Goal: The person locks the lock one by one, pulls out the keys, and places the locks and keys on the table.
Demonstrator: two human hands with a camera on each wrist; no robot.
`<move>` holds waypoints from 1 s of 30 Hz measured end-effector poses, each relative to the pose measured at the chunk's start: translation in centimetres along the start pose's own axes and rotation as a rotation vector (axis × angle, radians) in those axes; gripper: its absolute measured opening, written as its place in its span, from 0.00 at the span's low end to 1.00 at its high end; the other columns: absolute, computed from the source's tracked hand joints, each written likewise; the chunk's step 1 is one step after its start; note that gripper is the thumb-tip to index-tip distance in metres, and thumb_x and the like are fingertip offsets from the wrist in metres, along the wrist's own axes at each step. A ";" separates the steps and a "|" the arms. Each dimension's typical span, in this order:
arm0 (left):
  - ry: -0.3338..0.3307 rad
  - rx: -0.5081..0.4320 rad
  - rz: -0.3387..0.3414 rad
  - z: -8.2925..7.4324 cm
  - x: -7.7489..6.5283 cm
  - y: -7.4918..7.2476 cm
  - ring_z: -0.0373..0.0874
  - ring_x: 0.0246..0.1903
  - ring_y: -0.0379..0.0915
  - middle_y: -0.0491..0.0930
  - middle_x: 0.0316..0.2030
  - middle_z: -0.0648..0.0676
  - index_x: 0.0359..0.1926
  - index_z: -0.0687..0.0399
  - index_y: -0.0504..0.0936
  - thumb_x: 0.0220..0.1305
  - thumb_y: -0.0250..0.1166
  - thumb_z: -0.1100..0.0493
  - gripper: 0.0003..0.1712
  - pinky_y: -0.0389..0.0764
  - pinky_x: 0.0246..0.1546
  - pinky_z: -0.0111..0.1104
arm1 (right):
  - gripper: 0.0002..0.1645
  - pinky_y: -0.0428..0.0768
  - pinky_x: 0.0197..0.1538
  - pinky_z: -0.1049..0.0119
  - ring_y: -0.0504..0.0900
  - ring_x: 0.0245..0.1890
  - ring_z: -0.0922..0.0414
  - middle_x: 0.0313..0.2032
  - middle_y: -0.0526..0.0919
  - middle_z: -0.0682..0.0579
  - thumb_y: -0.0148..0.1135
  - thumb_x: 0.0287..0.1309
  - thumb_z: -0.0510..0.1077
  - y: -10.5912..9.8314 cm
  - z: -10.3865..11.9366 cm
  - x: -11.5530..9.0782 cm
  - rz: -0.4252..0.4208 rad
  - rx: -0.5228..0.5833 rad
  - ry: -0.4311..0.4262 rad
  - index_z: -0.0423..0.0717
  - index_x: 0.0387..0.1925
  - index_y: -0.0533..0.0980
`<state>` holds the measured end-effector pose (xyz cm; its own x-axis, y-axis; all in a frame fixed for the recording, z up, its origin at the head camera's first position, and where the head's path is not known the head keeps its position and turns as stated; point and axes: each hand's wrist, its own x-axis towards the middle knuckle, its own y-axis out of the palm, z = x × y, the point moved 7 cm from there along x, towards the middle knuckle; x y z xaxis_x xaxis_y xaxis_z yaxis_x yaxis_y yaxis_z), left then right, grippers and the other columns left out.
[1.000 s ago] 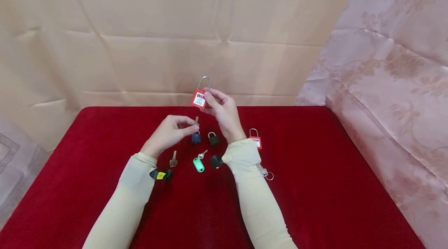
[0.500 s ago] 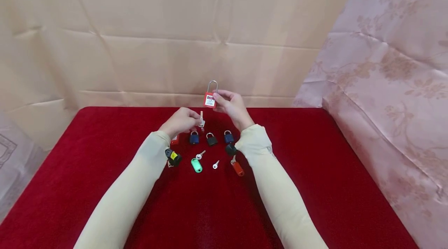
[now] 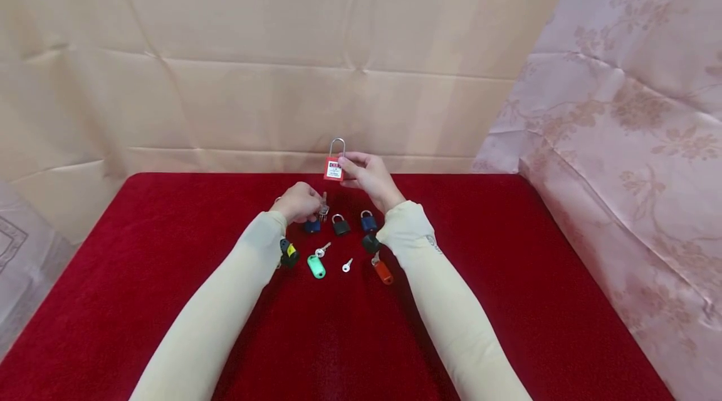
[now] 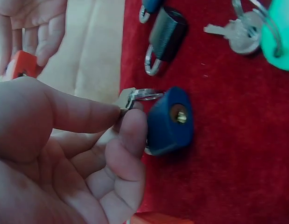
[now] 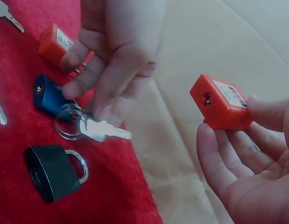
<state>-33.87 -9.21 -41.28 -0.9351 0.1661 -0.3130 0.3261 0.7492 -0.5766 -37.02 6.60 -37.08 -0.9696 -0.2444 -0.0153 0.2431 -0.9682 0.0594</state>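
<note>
My right hand (image 3: 369, 178) holds a red padlock (image 3: 333, 169) above the table's far edge, thumb on its white label and shackle pointing up. Its keyhole side shows in the right wrist view. Lower and to the left, my left hand (image 3: 300, 202) pinches a silver key (image 5: 100, 129) with rings hanging from it, apart from the red padlock. Close beside the left fingers a blue padlock (image 4: 170, 126) stands on the cloth, partly hidden in the head view. A black padlock (image 5: 53, 172) is nearby. Another red padlock (image 5: 53, 49) lies behind the left hand.
Red cloth (image 3: 479, 301) covers the table. A second blue padlock (image 3: 368, 222) stands near the right wrist. Closer in lie a key with a green tag (image 3: 316, 267), a small loose key (image 3: 346, 265) and an orange tag (image 3: 383, 270). A beige curtain (image 3: 237, 75) hangs behind.
Both hands have shifted right over the past second, and sank slightly in the last half second. The red padlock stays in my right hand, the key in my left.
</note>
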 end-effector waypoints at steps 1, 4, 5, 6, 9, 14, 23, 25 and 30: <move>-0.005 0.001 -0.003 0.1 0.0 0.0 0.41 0.24 0.76 0.84 0.29 0.55 0.43 0.63 0.86 0.67 0.60 0.63 0.11 0.75 0.24 0.29 | 0.24 0.85 0.42 0.65 0.82 0.40 0.55 0.51 0.82 0.40 0.62 0.70 0.39 0.0 0.0 0.1 0.001 0.001 0.001 0.33 0.64 0.74; 0.001 -0.001 -0.019 0.4 -0.1 0.0 0.40 0.23 0.77 0.85 0.32 0.56 0.44 0.65 0.86 0.67 0.60 0.63 0.12 0.76 0.25 0.29 | 0.24 0.85 0.41 0.65 0.82 0.39 0.56 0.51 0.82 0.38 0.62 0.70 0.39 0.2 0.1 0.2 0.008 -0.012 0.002 0.32 0.64 0.74; 0.007 -0.004 -0.028 0.3 -0.1 0.0 0.40 0.23 0.78 0.85 0.33 0.56 0.44 0.65 0.87 0.67 0.60 0.63 0.12 0.77 0.25 0.30 | 0.25 0.85 0.41 0.65 0.82 0.39 0.56 0.52 0.81 0.38 0.62 0.70 0.39 0.2 0.0 0.3 0.012 -0.017 0.003 0.31 0.64 0.73; 0.015 0.003 -0.037 0.3 -0.2 0.0 0.40 0.23 0.79 0.85 0.32 0.56 0.43 0.65 0.87 0.67 0.61 0.62 0.12 0.78 0.25 0.30 | 0.25 0.85 0.41 0.65 0.82 0.39 0.56 0.52 0.81 0.37 0.61 0.70 0.39 0.3 -0.1 0.4 0.018 -0.021 0.005 0.31 0.64 0.73; 0.050 0.084 -0.074 0.1 -0.4 0.0 0.40 0.20 0.80 0.84 0.27 0.55 0.35 0.62 0.87 0.65 0.61 0.62 0.10 0.77 0.23 0.30 | 0.25 0.85 0.42 0.65 0.83 0.37 0.55 0.54 0.80 0.39 0.61 0.70 0.39 0.3 -0.6 0.8 0.024 -0.042 0.024 0.31 0.64 0.73; 0.076 0.290 -0.136 -0.1 -0.8 0.0 0.40 0.16 0.79 0.79 0.15 0.50 0.20 0.52 0.79 0.62 0.60 0.63 0.13 0.70 0.20 0.32 | 0.24 0.85 0.43 0.62 0.85 0.35 0.56 0.50 0.82 0.41 0.61 0.71 0.38 0.4 -1.9 1.4 0.031 -0.010 0.077 0.31 0.63 0.74; 0.135 0.186 -0.132 -0.7 -1.0 -0.6 0.45 0.24 0.84 0.86 0.37 0.60 0.53 0.66 0.83 0.69 0.61 0.61 0.17 0.82 0.32 0.35 | 0.24 0.85 0.37 0.67 0.83 0.31 0.58 0.39 0.82 0.44 0.60 0.71 0.39 0.2 -4.4 2.8 -0.019 0.052 0.177 0.30 0.62 0.73; 0.169 0.133 -0.156 -0.8 -0.7 -0.9 0.47 0.30 0.85 0.86 0.42 0.62 0.58 0.67 0.80 0.70 0.61 0.60 0.20 0.83 0.38 0.37 | 0.24 0.85 0.36 0.66 0.83 0.32 0.57 0.42 0.82 0.43 0.60 0.71 0.40 0.4 -4.9 3.2 -0.026 0.068 0.193 0.31 0.63 0.73; 0.186 -0.104 -0.140 -0.1 0.2 -0.6 0.56 0.50 0.79 0.79 0.57 0.66 0.66 0.70 0.71 0.73 0.57 0.63 0.25 0.80 0.51 0.44 | 0.24 0.86 0.39 0.62 0.84 0.36 0.55 0.47 0.82 0.41 0.59 0.73 0.41 0.8 -6.6 3.6 -0.032 0.068 0.261 0.33 0.65 0.72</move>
<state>-34.27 -9.58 -40.86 -0.9828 0.1635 -0.0859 0.1842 0.8338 -0.5205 -40.07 4.56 -43.67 -0.9341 -0.2282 -0.2746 0.2017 -0.9719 0.1214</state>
